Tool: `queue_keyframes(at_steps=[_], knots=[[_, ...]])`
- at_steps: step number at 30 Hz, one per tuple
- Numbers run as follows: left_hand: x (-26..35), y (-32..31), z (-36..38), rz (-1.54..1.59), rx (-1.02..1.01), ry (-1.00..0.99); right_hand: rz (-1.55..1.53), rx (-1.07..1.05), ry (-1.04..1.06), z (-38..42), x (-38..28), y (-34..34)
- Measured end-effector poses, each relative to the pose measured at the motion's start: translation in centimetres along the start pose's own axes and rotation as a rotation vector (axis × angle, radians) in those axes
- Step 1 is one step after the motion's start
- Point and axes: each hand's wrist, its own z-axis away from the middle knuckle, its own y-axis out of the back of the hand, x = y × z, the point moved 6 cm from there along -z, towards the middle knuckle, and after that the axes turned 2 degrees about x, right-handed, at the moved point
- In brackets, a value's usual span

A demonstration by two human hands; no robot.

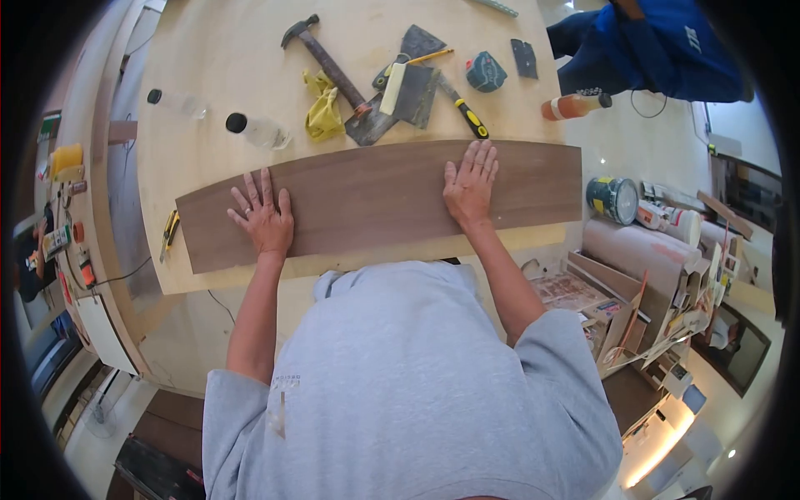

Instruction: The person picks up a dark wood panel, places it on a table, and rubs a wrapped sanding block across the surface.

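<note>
Left hand (262, 218): flat on the veneer (379, 202), fingers (250, 190) spread, palm down; it grips nothing
Right hand (471, 185): flat further along the same strip, fingers (479, 158) splayed toward the far edge; presses, grips nothing
Veneer: long dark brown strip lying across the near edge of the pale round surface (225, 58), between the two hands and the tools
Step in hand: pressing the strip down; judged best done with even weight through both palms, hands kept well apart, so that the strip stays flat and does not skew
Tools beyond the strip: hammer (325, 62), yellow cloth (322, 108), scrapers (404, 92), knife (465, 112), all near the far edge of the strip but apart from the hands
Bottles: two clear ones (258, 131) (177, 102) lying on the surface with dark caps, contents cannot be told; an orange one (575, 104) at the surface's rim, holding an orange-tinted liquid
Tin (612, 198): stands off the surface, lid on, contents hidden
Other person (658, 42): blue clothing, at the far side
</note>
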Motion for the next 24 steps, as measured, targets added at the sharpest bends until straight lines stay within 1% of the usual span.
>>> queue_keyframes(at_steps=[5, 8, 11, 13, 15, 18, 19, 21, 24], knots=[[-0.4, 0.6, -0.3, 0.038, 0.021, -0.046, -0.068, -0.082, 0.164, 1.0, -8.5, -1.3], [-1.1, 1.1, -0.8, 0.077, 0.013, -0.108, -0.190, -0.071, 0.198, 1.6, -13.3, -1.8], [-1.3, 2.3, -1.1, 0.118, 0.034, -0.167, -0.168, -0.135, 0.226, 1.2, -16.7, -1.5], [-1.1, 3.9, -1.1, 0.064, 0.018, -0.182, -0.202, -0.154, 0.222, 0.9, -17.9, -1.0], [-2.8, 3.1, -1.1, 0.176, 0.037, -0.205, -0.116, -0.136, 0.264, 1.3, -18.8, -2.6], [-6.3, 2.7, -1.3, 0.297, 0.006, -0.229, -0.034, -0.201, 0.243, 1.1, -18.6, -2.5], [-9.7, 2.6, -1.6, 0.252, 0.018, -0.182, -0.003, -0.245, 0.247, 1.1, -19.4, -2.6], [-15.0, 2.5, -2.8, 0.162, 0.044, -0.110, 0.008, -0.248, 0.212, 1.2, -19.6, -2.5], [-20.1, 2.7, -3.6, 0.167, 0.070, -0.083, 0.045, -0.232, 0.193, 1.3, -21.2, -3.2]])
